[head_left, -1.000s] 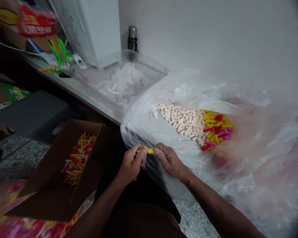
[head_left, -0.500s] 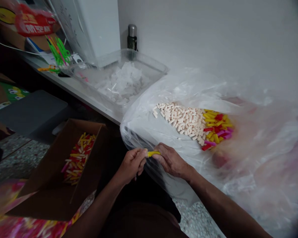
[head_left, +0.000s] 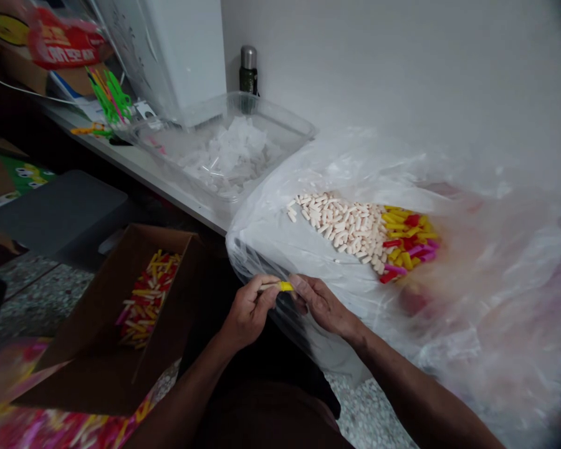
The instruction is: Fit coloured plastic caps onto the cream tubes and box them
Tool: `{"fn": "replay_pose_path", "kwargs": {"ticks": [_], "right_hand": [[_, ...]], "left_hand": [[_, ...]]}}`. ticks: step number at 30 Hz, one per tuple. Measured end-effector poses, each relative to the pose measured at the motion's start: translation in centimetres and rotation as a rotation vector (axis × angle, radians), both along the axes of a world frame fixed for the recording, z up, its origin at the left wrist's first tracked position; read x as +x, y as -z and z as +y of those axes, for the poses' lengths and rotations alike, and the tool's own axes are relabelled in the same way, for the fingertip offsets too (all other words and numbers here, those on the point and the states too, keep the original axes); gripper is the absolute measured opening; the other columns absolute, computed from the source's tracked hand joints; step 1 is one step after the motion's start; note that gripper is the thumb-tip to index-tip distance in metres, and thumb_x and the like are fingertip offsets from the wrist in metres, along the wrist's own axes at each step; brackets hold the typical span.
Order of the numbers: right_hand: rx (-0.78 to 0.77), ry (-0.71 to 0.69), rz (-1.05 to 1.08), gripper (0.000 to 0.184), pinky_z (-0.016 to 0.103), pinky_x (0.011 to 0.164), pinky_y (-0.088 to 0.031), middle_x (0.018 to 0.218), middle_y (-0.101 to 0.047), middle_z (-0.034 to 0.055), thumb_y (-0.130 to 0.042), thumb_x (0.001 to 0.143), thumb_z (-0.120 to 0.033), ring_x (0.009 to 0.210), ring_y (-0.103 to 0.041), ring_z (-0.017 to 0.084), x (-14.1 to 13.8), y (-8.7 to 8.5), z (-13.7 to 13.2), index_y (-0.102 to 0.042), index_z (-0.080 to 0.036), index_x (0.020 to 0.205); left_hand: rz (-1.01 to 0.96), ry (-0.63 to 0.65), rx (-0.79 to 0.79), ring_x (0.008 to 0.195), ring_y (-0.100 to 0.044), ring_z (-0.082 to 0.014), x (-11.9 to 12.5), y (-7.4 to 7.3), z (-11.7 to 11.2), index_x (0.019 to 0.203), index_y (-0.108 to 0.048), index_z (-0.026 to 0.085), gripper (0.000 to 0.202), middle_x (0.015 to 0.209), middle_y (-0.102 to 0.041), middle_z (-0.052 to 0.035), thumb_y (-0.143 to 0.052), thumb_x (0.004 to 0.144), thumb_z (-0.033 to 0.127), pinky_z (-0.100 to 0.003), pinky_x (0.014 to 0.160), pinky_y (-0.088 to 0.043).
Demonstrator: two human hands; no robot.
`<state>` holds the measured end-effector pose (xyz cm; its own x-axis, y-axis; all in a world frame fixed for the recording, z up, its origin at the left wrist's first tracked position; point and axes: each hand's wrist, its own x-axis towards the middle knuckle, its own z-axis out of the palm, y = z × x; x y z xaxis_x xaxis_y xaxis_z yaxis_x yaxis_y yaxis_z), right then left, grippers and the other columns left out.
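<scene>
My left hand (head_left: 247, 313) is closed on a small cream-coloured stick (head_left: 267, 287) that shows between thumb and fingers. A short yellow plastic sleeve (head_left: 285, 286) sits at the stick's right end, and my right hand (head_left: 323, 304) pinches the sleeve's other end. Both hands meet over the near edge of a white plastic sheet (head_left: 303, 249). On that sheet, beyond my right hand, lies a heap of short cream pieces (head_left: 346, 227), touching a pile of yellow, red and pink sleeves (head_left: 406, 240).
At lower left stands an open cardboard box (head_left: 81, 324) holding many coloured pieces with cream ends. Behind the sheet, a clear plastic tub (head_left: 290, 128) contains whitish translucent pieces. A dark flask (head_left: 249, 72) stands by the wall. A grey stool (head_left: 65, 206) is at left.
The yellow sleeve now shows less length between my hands, and the cream stick has come into view in my left fingers. My left hand has turned slightly; the surroundings are unchanged.
</scene>
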<state>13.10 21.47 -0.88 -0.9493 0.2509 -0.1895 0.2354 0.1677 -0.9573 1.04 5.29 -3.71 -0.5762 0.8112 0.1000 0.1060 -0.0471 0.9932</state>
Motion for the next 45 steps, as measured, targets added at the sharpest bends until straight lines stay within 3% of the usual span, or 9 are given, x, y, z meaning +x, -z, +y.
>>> {"fn": "replay_pose_path", "kwargs": {"ticks": [4, 9, 16, 23, 29, 32, 37, 40, 45], "right_hand": [[0.236, -0.003, 0.078, 0.048, 0.028, 0.066, -0.039, 0.072, -0.048, -0.0024, -0.035, 0.112, -0.054, 0.067, -0.045, 0.013, 0.2, -0.5, -0.1, -0.049, -0.021, 0.078], [0.587, -0.088, 0.224, 0.03, 0.03, 0.069, -0.044, 0.084, -0.055, 0.002, -0.037, 0.113, -0.042, 0.075, -0.053, 0.017, 0.2, 0.0, 0.3, -0.053, -0.022, 0.096], [0.839, -0.251, 0.382, 0.01, 0.033, 0.076, -0.052, 0.1, -0.059, 0.0082, -0.047, 0.11, -0.029, 0.088, -0.056, 0.021, -0.1, -0.1, 1.3, -0.05, -0.021, 0.116], [0.727, -0.244, 0.241, 0.026, 0.03, 0.071, -0.046, 0.086, -0.057, 0.003, -0.038, 0.113, -0.037, 0.077, -0.056, 0.018, -0.3, -0.6, 1.1, -0.053, -0.022, 0.099], [0.408, -0.1, 0.044, 0.043, 0.029, 0.065, -0.039, 0.071, -0.046, -0.0032, -0.032, 0.113, -0.048, 0.065, -0.048, 0.014, -0.3, -0.9, -0.2, -0.045, -0.023, 0.08], [0.269, -0.106, -0.034, 0.046, 0.027, 0.063, -0.04, 0.069, -0.045, -0.004, -0.033, 0.112, -0.052, 0.064, -0.046, 0.013, -0.3, -1.2, -0.1, -0.046, -0.023, 0.079], [0.539, -0.155, 0.117, 0.029, 0.032, 0.077, -0.046, 0.093, -0.061, 0.0043, -0.042, 0.111, -0.046, 0.085, -0.058, 0.019, -0.3, -1.4, 0.7, -0.056, -0.022, 0.102], [0.644, -0.208, 0.175, 0.027, 0.034, 0.078, -0.046, 0.094, -0.06, 0.0063, -0.039, 0.112, -0.042, 0.086, -0.057, 0.021, -0.2, -1.2, 0.8, -0.054, -0.022, 0.102], [0.323, -0.117, 0.125, 0.037, 0.031, 0.07, -0.041, 0.08, -0.052, -0.0003, -0.036, 0.112, -0.047, 0.072, -0.05, 0.016, -0.1, -1.1, -0.2, -0.051, -0.023, 0.089]], "left_hand": [[-0.074, 0.041, -0.006, 0.056, -0.051, -0.0105, -0.1, -0.1, 0.0, 0.11, -0.065, 0.017, 0.029, 0.064, -0.052, 0.0056, -0.051, 0.106, 0.042, -0.023, 0.057, -0.043], [-0.174, 0.075, -0.089, 0.045, -0.045, -0.008, -0.5, -1.2, 0.1, 0.08, -0.056, 0.019, 0.04, 0.055, -0.049, 0.0063, -0.051, 0.105, 0.05, -0.021, 0.048, -0.038], [-0.62, 0.111, -0.3, 0.029, -0.026, -0.0076, -0.6, -0.6, 0.2, 0.076, -0.058, 0.019, 0.057, 0.04, -0.035, 0.01, -0.053, 0.094, 0.072, -0.021, 0.031, -0.025], [-0.461, 0.117, -0.133, 0.04, -0.035, -0.0071, 0.1, 0.0, 0.0, 0.079, -0.056, 0.019, 0.047, 0.053, -0.041, 0.0084, -0.056, 0.098, 0.062, -0.021, 0.04, -0.034], [-0.097, -0.003, -0.038, 0.057, -0.048, -0.0103, 0.5, 0.3, -0.3, 0.094, -0.065, 0.017, 0.033, 0.063, -0.052, 0.0041, -0.053, 0.105, 0.046, -0.023, 0.057, -0.04], [-0.077, -0.018, -0.015, 0.063, -0.052, -0.0114, 0.5, 0.3, -0.2, 0.098, -0.066, 0.018, 0.03, 0.069, -0.056, 0.0026, -0.054, 0.104, 0.044, -0.024, 0.062, -0.043], [-0.412, -0.028, 0.014, 0.05, -0.039, -0.0091, 0.3, 0.3, 0.4, 0.081, -0.053, 0.02, 0.037, 0.062, -0.041, 0.0072, -0.055, 0.103, 0.05, -0.024, 0.049, -0.041], [-0.455, 0.013, 0.034, 0.05, -0.039, -0.0091, 0.3, 0.3, 0.4, 0.083, -0.054, 0.02, 0.035, 0.063, -0.041, 0.0071, -0.057, 0.102, 0.049, -0.023, 0.048, -0.04], [-0.117, -0.054, 0.047, 0.059, -0.048, -0.0108, 0.4, -0.2, -0.4, 0.095, -0.064, 0.019, 0.025, 0.066, -0.05, 0.0044, -0.053, 0.105, 0.039, -0.024, 0.06, -0.042]]}}
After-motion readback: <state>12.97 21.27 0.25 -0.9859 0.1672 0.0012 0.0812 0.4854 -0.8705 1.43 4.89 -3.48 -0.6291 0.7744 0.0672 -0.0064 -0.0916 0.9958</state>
